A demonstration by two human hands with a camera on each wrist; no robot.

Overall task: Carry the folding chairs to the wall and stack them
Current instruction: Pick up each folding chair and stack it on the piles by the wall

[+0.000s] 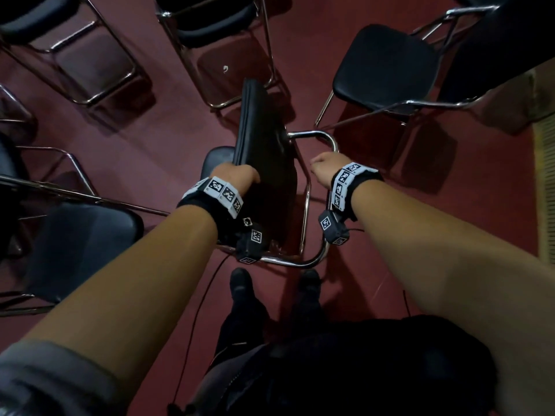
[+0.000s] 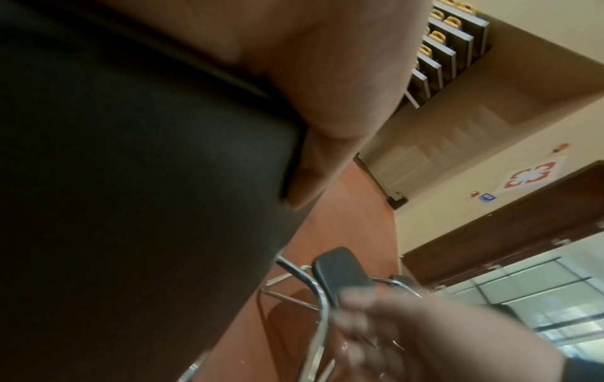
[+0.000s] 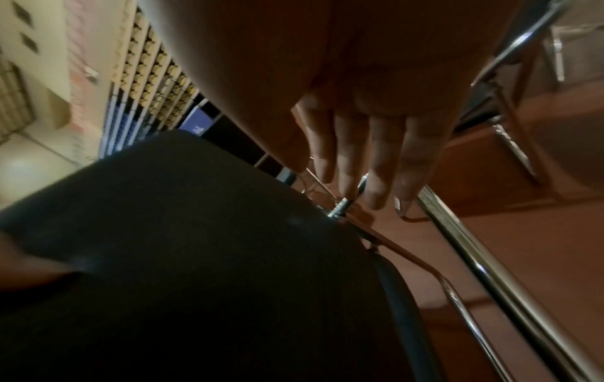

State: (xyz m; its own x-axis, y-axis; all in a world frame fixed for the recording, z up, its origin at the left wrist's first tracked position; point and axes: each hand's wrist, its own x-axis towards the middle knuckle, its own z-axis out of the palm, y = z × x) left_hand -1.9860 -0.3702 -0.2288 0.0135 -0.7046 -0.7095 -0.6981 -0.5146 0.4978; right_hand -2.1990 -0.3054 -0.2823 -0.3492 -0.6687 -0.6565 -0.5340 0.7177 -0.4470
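Note:
A folding chair stands in front of me on the red carpet, its black seat (image 1: 264,151) tipped up almost on edge inside the chrome frame (image 1: 307,205). My left hand (image 1: 237,175) grips the seat's near edge, and the left wrist view shows the palm (image 2: 326,77) wrapped against the black pad (image 2: 130,181). My right hand (image 1: 322,168) hovers beside the frame's right tube and holds nothing. Its fingers (image 3: 369,155) hang straight down towards the chrome tube (image 3: 474,258) and the hinge beside the seat (image 3: 196,258).
Unfolded black chairs ring me: far left (image 1: 75,55), far centre (image 1: 216,34), right (image 1: 387,67) and near left (image 1: 81,250). My shoes (image 1: 240,283) stand just behind the frame's bottom bar. A pale skirting strip (image 1: 545,175) runs along the right.

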